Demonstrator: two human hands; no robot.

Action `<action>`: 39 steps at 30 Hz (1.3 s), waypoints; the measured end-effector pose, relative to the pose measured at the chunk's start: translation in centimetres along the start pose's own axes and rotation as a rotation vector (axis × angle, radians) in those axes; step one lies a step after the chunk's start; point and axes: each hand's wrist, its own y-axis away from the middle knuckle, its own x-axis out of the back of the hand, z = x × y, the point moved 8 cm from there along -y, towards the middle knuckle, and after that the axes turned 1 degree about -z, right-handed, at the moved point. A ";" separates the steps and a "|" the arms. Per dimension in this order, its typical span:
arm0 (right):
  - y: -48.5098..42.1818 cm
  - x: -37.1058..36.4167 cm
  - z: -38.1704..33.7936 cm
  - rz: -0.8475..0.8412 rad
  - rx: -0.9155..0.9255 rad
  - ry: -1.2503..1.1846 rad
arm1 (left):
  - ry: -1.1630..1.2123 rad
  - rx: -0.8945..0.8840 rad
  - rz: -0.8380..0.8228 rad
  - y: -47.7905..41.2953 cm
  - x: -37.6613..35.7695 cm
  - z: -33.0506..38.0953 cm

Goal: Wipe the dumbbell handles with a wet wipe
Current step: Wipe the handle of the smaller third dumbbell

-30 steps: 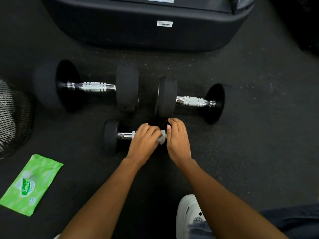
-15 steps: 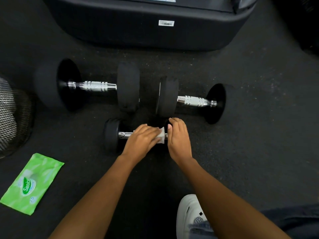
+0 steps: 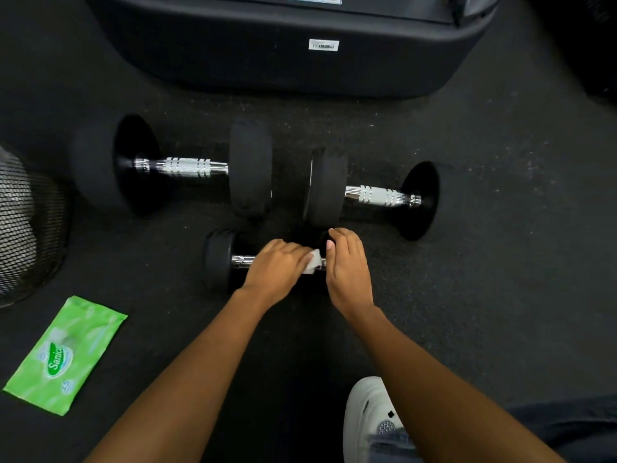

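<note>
Three black dumbbells with chrome handles lie on the dark floor. The small near dumbbell lies in the middle; my left hand is wrapped over its handle with a white wet wipe showing at the fingertips. My right hand curls over the small dumbbell's right end, which it hides. A large dumbbell lies behind to the left, and another dumbbell behind to the right.
A green wet-wipe pack lies on the floor at the left. A black mesh bin stands at the left edge. A big black machine base blocks the back. My white shoe is at the bottom.
My left hand with the wipe has slid slightly left and back along the small dumbbell's handle. The right hand has stayed on the right end.
</note>
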 end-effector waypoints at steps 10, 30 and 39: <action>0.1 0.2 -0.2 0.008 0.013 -0.015 | -0.110 -0.042 -0.094 -0.5 -0.8 1.7; 0.0 0.3 -0.4 0.020 0.012 -0.002 | 0.045 -0.100 0.117 0.8 0.9 1.1; 0.0 0.2 0.0 0.015 0.003 -0.034 | -0.032 -0.130 0.160 1.1 0.5 1.6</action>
